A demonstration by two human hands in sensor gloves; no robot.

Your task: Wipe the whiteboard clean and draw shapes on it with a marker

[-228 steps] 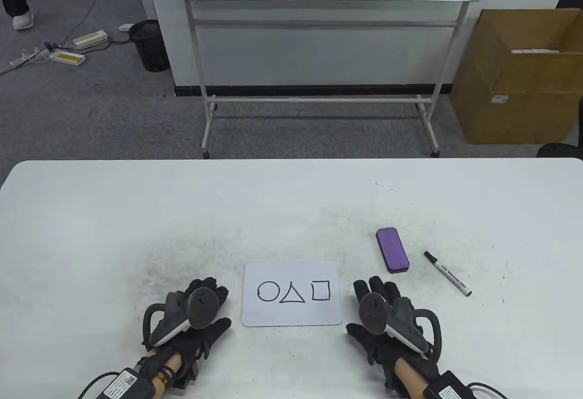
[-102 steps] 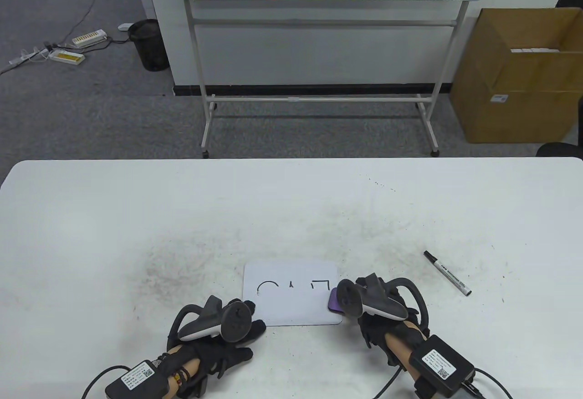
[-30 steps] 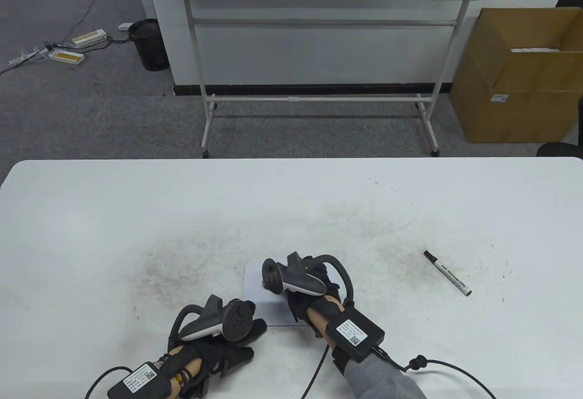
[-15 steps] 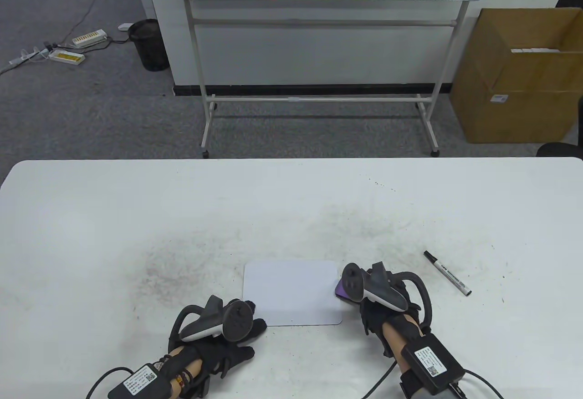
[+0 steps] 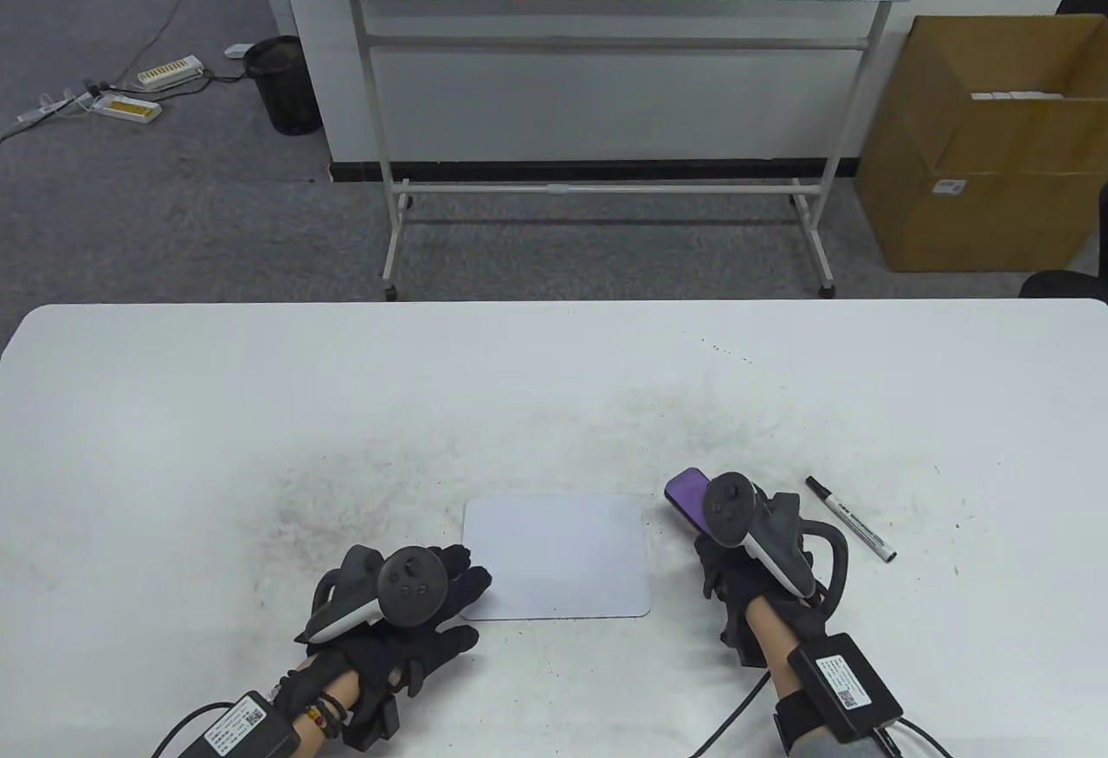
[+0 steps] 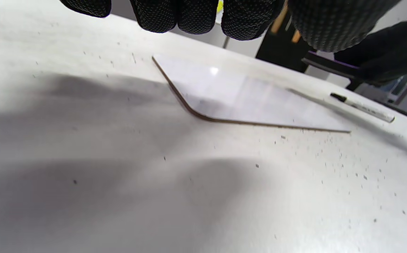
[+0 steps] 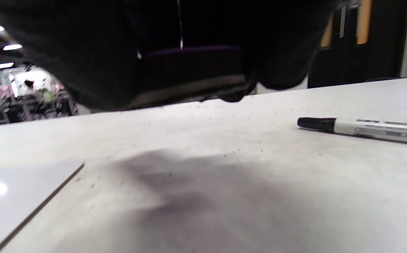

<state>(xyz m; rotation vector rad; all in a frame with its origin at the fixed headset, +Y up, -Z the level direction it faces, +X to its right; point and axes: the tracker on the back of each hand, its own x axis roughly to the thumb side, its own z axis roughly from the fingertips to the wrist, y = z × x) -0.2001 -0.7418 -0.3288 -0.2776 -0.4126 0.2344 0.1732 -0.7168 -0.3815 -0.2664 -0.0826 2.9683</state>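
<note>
The board is wiped, the eraser is going to the side

The small whiteboard point(image 5: 556, 556) lies blank on the tabletop point(image 5: 260, 395) between the two hands. The right hand point(image 5: 751, 546) holds the purple eraser point(image 5: 688, 491) just right of the board, its fingers curled around it, and the eraser seems lifted a little above the surface. The left hand point(image 5: 400, 600) rests at the board's left corner with fingers relaxed, gripping nothing. The marker point(image 5: 850, 518) lies close on the right. I think the risk is here: if the eraser is put down carelessly, it may knock the marker and make it roll away, or the dusty felt may touch the clean board and smear it.
</note>
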